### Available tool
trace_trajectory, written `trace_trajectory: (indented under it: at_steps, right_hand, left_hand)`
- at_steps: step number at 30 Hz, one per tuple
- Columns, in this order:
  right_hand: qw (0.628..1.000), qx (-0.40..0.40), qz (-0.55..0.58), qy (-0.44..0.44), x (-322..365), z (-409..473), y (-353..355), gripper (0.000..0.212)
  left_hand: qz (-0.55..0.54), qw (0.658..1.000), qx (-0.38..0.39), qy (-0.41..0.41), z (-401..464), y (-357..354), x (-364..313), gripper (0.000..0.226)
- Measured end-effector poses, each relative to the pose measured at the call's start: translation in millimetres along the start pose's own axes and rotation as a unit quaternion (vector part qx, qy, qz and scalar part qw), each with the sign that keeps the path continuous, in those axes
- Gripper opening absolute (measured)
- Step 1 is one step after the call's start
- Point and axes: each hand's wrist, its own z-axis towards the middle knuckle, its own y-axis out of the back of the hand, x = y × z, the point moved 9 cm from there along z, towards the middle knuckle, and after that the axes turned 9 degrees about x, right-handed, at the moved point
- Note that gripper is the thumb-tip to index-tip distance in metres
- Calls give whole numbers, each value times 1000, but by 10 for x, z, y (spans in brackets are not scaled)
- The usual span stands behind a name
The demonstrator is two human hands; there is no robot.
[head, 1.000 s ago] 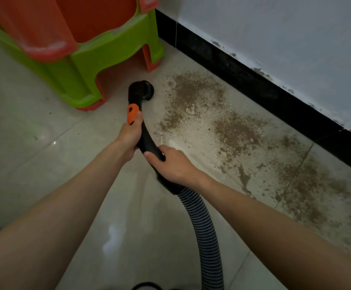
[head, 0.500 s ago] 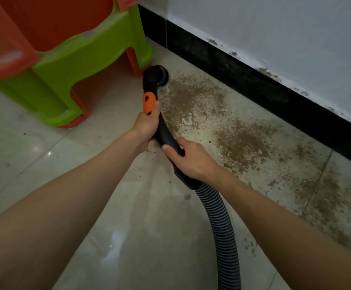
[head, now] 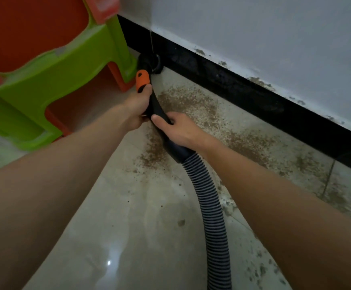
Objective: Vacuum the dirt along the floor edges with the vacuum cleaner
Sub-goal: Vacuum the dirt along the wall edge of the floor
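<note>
Black curved plastic vacuum nozzle (head: 149, 63) at black skirting (head: 243, 97), beside green plastic stool (head: 51, 80). Left hand (head: 138, 107) and right hand (head: 178, 130): fingers wrapped round wand. Brown dirt band (head: 191, 109) along floor edge mostly unswept; early stage, apparently.

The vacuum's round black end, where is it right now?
In the head view, the nozzle sits at the top middle, on the floor against the black baseboard, just right of the green stool leg and beyond the left hand.
</note>
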Motion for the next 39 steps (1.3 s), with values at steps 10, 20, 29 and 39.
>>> trace_trajectory:
  at_steps: [10,20,29,39]
  right_hand:
    - [999,-45,-1,-12,-172,-422,-71,32]
    - [993,-75,-48,-82,-434,-1121,47,35]
    - [985,-76,-76,-138,-681,-1744,256,40]
    - [980,-114,-49,-156,-786,-2228,312,39]
  left_hand:
    - [-10,998,57,2,-95,-307,267,33]
    - [-20,992,113,43,-602,-888,503,44]
    - [-33,984,153,81,-1111,-1488,628,39]
    - [3,979,188,79,-1370,-1851,708,41]
